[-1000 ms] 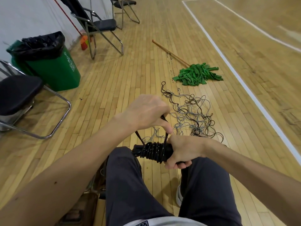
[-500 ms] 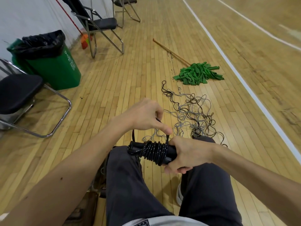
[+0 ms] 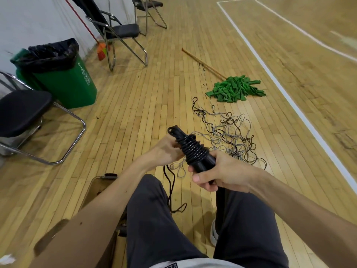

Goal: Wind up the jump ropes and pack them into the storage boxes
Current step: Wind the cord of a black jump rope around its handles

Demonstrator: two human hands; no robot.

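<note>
Dark grey trousers (image 3: 154, 219), bare forearms (image 3: 116, 190), perhaps a grey shoe (image 3: 213, 235)

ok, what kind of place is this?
Probably an indoor sports hall or gym: a strip-wood floor with a painted white court line, folding chairs by the wall, and loose jump ropes tangled on the boards.

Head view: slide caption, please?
Right hand grips the wound black jump rope, left hand holds its loose cord; tangled ropes lie on the floor.
</note>
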